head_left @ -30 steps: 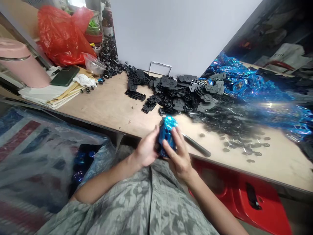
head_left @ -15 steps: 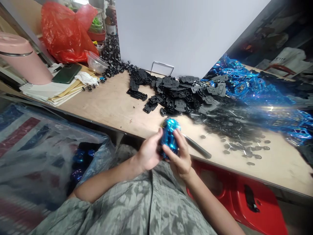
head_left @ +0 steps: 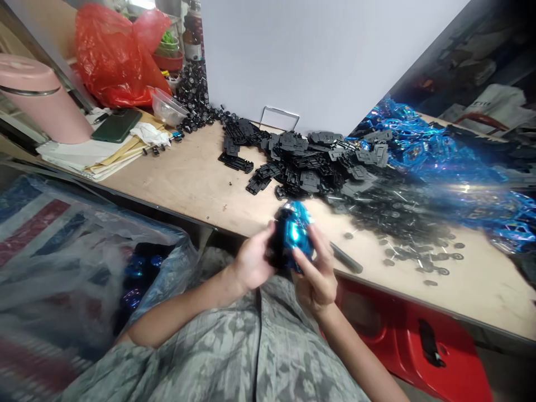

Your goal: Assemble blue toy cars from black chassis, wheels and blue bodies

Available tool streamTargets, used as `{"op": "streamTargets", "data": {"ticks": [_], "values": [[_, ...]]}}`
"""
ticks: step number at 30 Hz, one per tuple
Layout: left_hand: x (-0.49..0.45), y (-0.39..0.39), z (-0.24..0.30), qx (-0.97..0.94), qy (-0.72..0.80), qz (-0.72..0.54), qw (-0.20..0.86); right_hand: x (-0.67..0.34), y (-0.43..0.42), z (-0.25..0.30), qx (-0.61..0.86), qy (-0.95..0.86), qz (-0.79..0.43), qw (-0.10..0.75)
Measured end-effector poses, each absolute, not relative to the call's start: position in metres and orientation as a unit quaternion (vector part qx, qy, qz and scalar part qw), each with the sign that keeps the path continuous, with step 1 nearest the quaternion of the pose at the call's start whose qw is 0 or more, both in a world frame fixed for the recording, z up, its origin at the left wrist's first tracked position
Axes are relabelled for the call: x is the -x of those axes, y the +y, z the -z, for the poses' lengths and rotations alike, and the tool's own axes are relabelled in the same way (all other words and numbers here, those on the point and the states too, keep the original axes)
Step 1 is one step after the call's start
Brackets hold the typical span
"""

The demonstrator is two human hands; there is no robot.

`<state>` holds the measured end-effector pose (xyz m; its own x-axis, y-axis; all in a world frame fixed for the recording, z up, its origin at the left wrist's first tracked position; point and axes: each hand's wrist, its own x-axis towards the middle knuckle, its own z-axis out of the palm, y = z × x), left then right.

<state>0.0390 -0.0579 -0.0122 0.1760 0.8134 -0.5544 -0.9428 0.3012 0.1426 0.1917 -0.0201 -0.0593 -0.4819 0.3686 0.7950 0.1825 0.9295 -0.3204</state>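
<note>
Blue toy car [head_left: 294, 231] is gripped between the left hand [head_left: 250, 261] and right hand [head_left: 317, 277], fingers closed around it, just by the front edge of the counter [head_left: 188, 190], near a pile of black parts [head_left: 301, 167].

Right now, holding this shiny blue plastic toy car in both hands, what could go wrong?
The shiny blue toy car is held close to the plywood table's edge, so a slip from the left hand or right hand could drop it toward the red plastic stool. The right hand might also knock the dark cylindrical rod or loose black wheels.
</note>
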Motion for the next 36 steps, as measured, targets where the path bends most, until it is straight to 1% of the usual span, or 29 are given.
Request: {"op": "streamTargets", "data": {"ticks": [3,5,9,18,27,36], "values": [[-0.037,-0.058,0.016,0.11,0.274,-0.569,0.768,-0.193,-0.023,0.06,0.162,-0.865,-0.046,0.473],[-0.037,-0.059,0.02,0.102,0.258,-0.566,0.776,-0.192,-0.025,0.06,0.15,-0.876,-0.034,0.457],[-0.037,-0.059,0.024,0.098,0.239,-0.572,0.779,-0.189,-0.027,0.061,0.144,-0.888,-0.036,0.435],[-0.036,-0.06,0.015,0.083,0.266,-0.574,0.77,-0.193,-0.023,0.068,0.151,-0.894,-0.038,0.42],[-0.047,-0.065,0.03,0.014,0.284,-0.619,0.732,-0.19,-0.027,0.075,0.179,-0.883,-0.039,0.432],[-0.048,-0.068,0.015,-0.078,0.287,-0.657,0.693,-0.183,-0.025,0.07,0.15,-0.876,-0.042,0.456]]}}
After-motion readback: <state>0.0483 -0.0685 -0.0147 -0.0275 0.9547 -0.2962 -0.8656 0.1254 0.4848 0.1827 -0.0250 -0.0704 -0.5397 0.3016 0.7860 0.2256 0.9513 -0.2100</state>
